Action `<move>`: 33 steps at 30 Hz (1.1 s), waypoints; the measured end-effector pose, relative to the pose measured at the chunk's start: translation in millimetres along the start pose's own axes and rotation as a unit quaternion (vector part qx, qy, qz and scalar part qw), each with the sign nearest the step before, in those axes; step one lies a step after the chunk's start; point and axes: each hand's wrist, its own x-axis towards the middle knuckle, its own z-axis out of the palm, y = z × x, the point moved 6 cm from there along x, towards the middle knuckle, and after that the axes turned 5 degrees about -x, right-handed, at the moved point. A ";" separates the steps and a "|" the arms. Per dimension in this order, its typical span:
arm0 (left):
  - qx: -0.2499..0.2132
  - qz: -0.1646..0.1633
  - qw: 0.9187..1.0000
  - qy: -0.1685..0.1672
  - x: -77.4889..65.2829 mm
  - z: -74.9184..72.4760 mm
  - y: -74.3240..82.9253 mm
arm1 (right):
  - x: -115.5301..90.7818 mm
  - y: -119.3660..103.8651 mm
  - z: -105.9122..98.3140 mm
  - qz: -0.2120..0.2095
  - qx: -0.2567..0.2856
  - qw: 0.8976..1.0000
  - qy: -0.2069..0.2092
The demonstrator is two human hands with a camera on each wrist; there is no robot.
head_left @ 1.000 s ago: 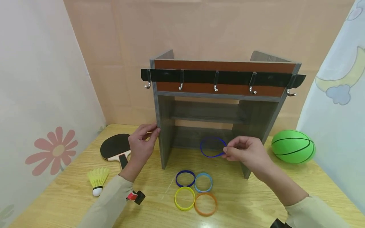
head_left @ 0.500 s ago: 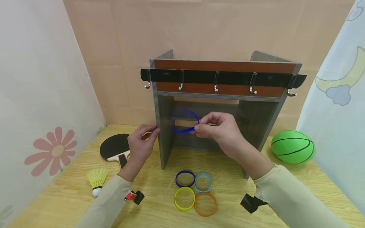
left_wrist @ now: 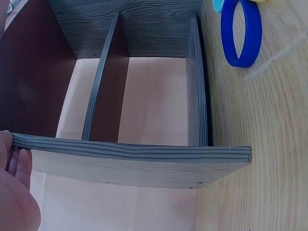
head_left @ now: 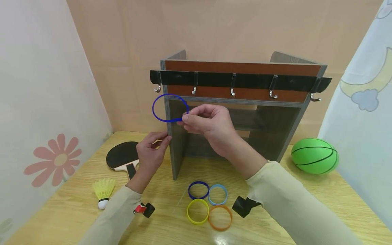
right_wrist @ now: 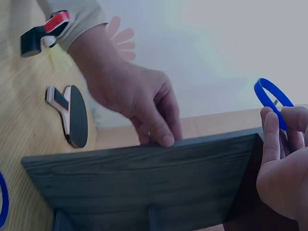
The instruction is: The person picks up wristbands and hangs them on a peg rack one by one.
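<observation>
Blue ring: the held ring (head_left: 173, 120) is up in the air in front of the shelf's upper left corner, as the head view shows it, just under the leftmost hook (head_left: 157, 89).
Ring's edges: its thin band crosses the front edge of the left side panel (head_left: 178, 146); how far it stands off from the wood, I cannot tell.
Room about the ring: its left part reaches past the panel, with the backdrop (head_left: 134, 51) behind it; the hook sits close above.
Ring's direction: the loop points left, away from the pinched end; it looks oval in the head view, its long axis running roughly level.
Right hand (head_left: 211, 126): thumb and fingertips pinch the ring's right end.
Left hand (head_left: 151, 149): thumb and fingers pinch the panel's front edge, lower down.
Shelf front: a black strip (head_left: 251, 80) carries five hooks, and its ends jut beyond both side panels.
Rings on the table: dark blue (head_left: 198, 198), light blue (head_left: 218, 204), yellow (head_left: 197, 223) and orange (head_left: 220, 229) lie flat in a close cluster before the shelf.
Left of the shelf: a black paddle (head_left: 122, 154), partly behind the left hand, and a yellow shuttlecock (head_left: 104, 190).
Right of the shelf: a green ball (head_left: 314, 156).
</observation>
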 end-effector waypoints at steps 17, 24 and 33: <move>-0.002 -0.011 1.000 0.004 -1.3 -0.7 0.9 | 15.1 1.6 18.1 -0.008 0.038 0.999 0.025; 0.002 -0.003 1.000 0.007 -1.1 -1.8 2.4 | 14.2 9.6 16.7 0.010 0.017 0.999 0.030; 0.002 -0.015 1.000 0.004 -2.2 0.1 1.6 | 1.0 24.0 0.9 0.067 -0.052 0.996 0.030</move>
